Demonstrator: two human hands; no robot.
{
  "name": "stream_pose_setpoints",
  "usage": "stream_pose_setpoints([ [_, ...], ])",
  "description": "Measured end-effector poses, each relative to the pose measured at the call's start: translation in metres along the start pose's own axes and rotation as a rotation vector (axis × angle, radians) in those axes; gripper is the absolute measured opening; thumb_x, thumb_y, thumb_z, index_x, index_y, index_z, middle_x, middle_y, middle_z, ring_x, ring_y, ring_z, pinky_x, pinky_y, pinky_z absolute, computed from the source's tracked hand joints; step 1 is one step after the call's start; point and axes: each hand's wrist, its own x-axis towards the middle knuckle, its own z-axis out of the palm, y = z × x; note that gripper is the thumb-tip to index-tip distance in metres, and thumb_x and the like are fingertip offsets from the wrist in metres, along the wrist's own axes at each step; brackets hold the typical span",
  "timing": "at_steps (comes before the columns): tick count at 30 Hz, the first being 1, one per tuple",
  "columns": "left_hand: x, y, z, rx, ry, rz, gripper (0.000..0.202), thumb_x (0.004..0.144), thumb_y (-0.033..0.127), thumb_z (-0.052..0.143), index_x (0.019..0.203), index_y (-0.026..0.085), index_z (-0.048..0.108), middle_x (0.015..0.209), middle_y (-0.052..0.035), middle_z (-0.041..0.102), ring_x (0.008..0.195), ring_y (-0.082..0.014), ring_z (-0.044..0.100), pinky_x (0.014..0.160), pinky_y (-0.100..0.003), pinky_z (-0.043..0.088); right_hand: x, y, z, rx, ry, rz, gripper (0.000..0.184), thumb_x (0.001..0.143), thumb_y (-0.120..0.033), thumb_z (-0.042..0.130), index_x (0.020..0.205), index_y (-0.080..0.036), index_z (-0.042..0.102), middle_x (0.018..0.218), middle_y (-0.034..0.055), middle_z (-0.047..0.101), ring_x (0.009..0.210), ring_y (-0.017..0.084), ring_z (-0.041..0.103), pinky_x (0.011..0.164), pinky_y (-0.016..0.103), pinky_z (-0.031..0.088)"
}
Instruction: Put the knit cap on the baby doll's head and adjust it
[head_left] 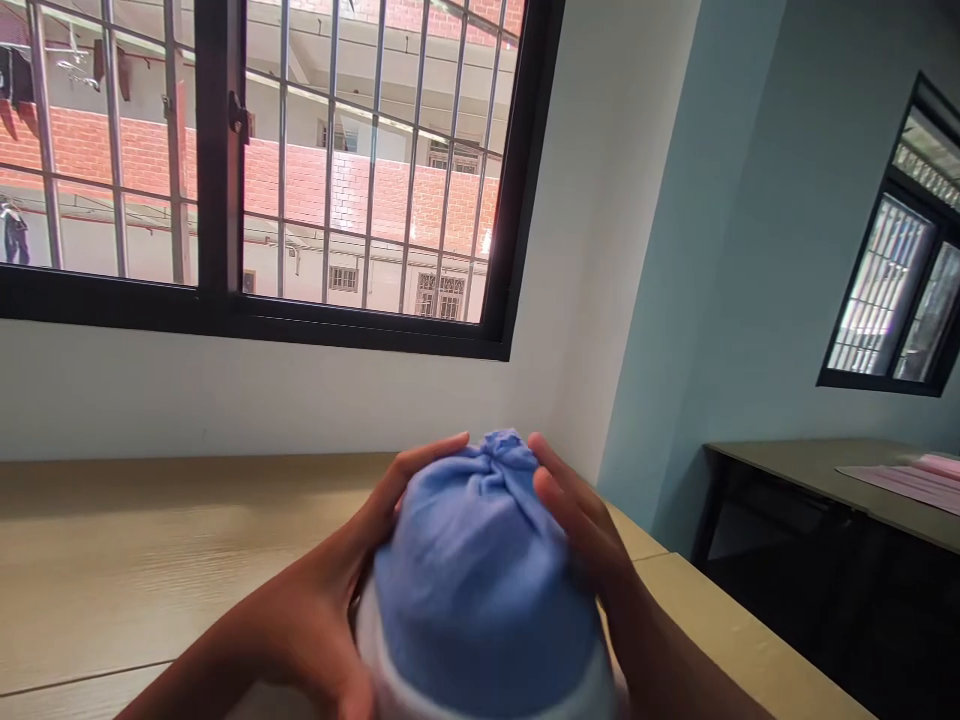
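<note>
A rounded blue cloth hat, gathered into a small puckered tuft at its top, is held up close to me at the bottom middle of the head view. A white band of material shows below the blue cloth; its lower part is cut off by the frame edge. My left hand curves round the left side, fingers reaching up towards the tuft and thumb low in front. On the right side my right hand presses against the cloth, its fingertips beside the tuft. What lies inside or beneath the hat is hidden.
A light wooden table spreads below and behind the hat, up to the white wall. Above it is a barred window with a black frame. At right stands a second table with pink cloth on it.
</note>
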Motion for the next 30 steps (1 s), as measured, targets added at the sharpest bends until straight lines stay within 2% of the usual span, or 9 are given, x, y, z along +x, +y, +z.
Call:
stream_pose_setpoints([
  [2, 0.009, -0.014, -0.007, -0.04, -0.003, 0.046, 0.103, 0.048, 0.066, 0.072, 0.135, 0.032, 0.03, 0.144, -0.0033, 0.031, 0.131, -0.0358, 0.028, 0.106, -0.042, 0.026, 0.003, 0.006, 0.0, 0.062, -0.078, 0.076, 0.078, 0.066, -0.043, 0.073, 0.134, -0.037, 0.037, 0.142, 0.0019, 0.035, 0.128, 0.028, 0.037, 0.093, 0.036, 0.048],
  [5, 0.02, -0.043, -0.017, -0.093, 0.039, 0.073, 0.101, 0.051, 0.068, 0.07, 0.136, 0.031, 0.028, 0.142, -0.0046, 0.033, 0.128, -0.0375, 0.032, 0.103, -0.042, 0.031, 0.004, 0.024, 0.006, 0.119, -0.153, 0.204, 0.078, 0.075, -0.039, 0.067, 0.14, -0.035, 0.024, 0.147, 0.0046, 0.025, 0.132, 0.024, 0.032, 0.095, 0.035, 0.047],
  [7, 0.025, -0.059, -0.024, -0.096, 0.038, 0.057, 0.102, 0.054, 0.064, 0.073, 0.137, 0.03, 0.025, 0.142, -0.0078, 0.033, 0.126, -0.0371, 0.035, 0.102, -0.042, 0.032, 0.002, 0.041, 0.013, 0.109, -0.104, 0.235, 0.071, 0.081, -0.039, 0.06, 0.14, -0.035, 0.022, 0.148, 0.0038, 0.021, 0.135, 0.024, 0.026, 0.1, 0.038, 0.042],
  [10, 0.03, -0.078, -0.032, -0.063, 0.08, 0.023, 0.098, 0.057, 0.058, 0.076, 0.136, 0.027, 0.026, 0.14, -0.0115, 0.035, 0.125, -0.0362, 0.037, 0.102, -0.042, 0.033, -0.001, 0.066, 0.025, 0.051, 0.052, 0.157, 0.056, 0.08, -0.043, 0.059, 0.132, -0.035, 0.038, 0.146, 0.002, 0.022, 0.137, 0.026, 0.019, 0.107, 0.044, 0.032],
  [13, 0.033, -0.094, -0.038, -0.055, 0.125, -0.027, 0.086, 0.061, 0.052, 0.076, 0.131, 0.024, 0.033, 0.132, -0.0116, 0.044, 0.121, -0.0348, 0.04, 0.098, -0.04, 0.035, 0.0, 0.082, 0.032, 0.023, 0.134, 0.12, 0.036, 0.081, -0.038, 0.059, 0.115, -0.032, 0.055, 0.135, 0.0034, 0.038, 0.13, 0.025, 0.032, 0.104, 0.039, 0.035],
  [16, 0.034, -0.112, -0.04, -0.138, 0.151, -0.108, 0.076, 0.064, 0.046, 0.076, 0.124, 0.022, 0.037, 0.128, -0.011, 0.048, 0.118, -0.0331, 0.043, 0.094, -0.039, 0.038, 0.004, 0.096, 0.037, 0.081, 0.121, 0.162, 0.024, 0.082, -0.035, 0.057, 0.105, -0.029, 0.059, 0.116, 0.004, 0.05, 0.114, 0.021, 0.047, 0.096, 0.034, 0.041],
  [18, 0.033, -0.125, -0.038, -0.215, 0.19, -0.167, 0.073, 0.064, 0.042, 0.075, 0.123, 0.023, 0.036, 0.127, -0.0108, 0.048, 0.119, -0.0323, 0.044, 0.092, -0.038, 0.039, 0.005, 0.109, 0.042, 0.13, 0.101, 0.208, 0.019, 0.083, -0.036, 0.055, 0.098, -0.025, 0.06, 0.107, 0.0042, 0.054, 0.106, 0.02, 0.052, 0.091, 0.033, 0.043],
  [25, 0.025, -0.16, -0.029, -0.271, 0.3, -0.415, 0.064, 0.068, 0.04, 0.071, 0.118, 0.02, 0.036, 0.113, -0.011, 0.055, 0.108, -0.0314, 0.054, 0.085, -0.038, 0.044, -0.003, 0.155, 0.058, 0.138, 0.088, 0.403, 0.029, 0.084, -0.045, 0.05, 0.083, -0.018, 0.061, 0.086, 0.0038, 0.059, 0.087, 0.018, 0.055, 0.078, 0.028, 0.043],
  [30, 0.027, -0.164, -0.029, -0.219, 0.277, -0.446, 0.059, 0.069, 0.039, 0.069, 0.116, 0.021, 0.039, 0.112, -0.0087, 0.056, 0.108, -0.0288, 0.054, 0.085, -0.036, 0.045, -0.002, 0.167, 0.064, 0.37, 0.156, 0.599, 0.036, 0.075, -0.052, 0.057, 0.072, -0.016, 0.058, 0.073, 0.001, 0.057, 0.072, 0.015, 0.051, 0.066, 0.024, 0.04],
])
